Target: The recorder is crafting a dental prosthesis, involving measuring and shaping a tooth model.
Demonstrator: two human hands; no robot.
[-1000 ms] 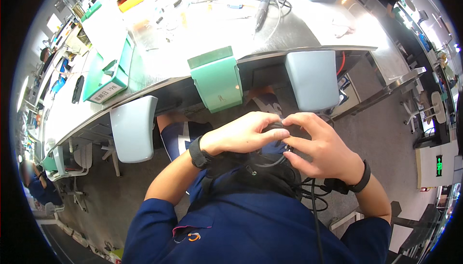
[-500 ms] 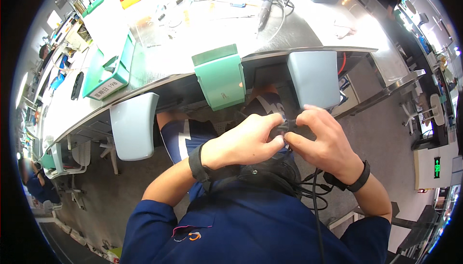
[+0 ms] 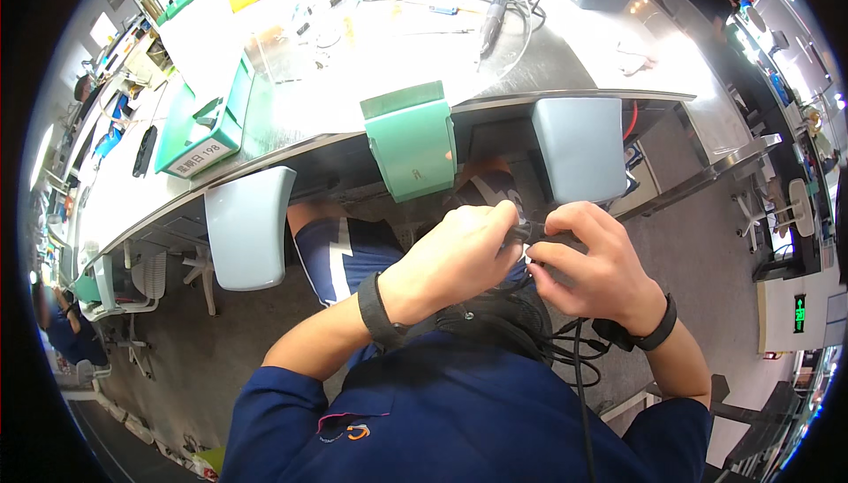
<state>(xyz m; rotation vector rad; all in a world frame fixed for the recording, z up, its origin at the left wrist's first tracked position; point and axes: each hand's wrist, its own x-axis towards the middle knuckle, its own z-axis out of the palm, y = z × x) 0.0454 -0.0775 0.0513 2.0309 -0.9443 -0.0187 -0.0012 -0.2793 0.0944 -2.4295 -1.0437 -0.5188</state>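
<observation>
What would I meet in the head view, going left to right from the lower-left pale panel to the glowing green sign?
Pale blue-grey panel, left wristband, left hand, small black part, right hand, right wristband, glowing green sign.

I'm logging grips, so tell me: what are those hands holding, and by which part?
A small, narrow black piece: the left hand pinches its left end, the right hand its right. Fingers partly hide it; its exact kind can't be told.
</observation>
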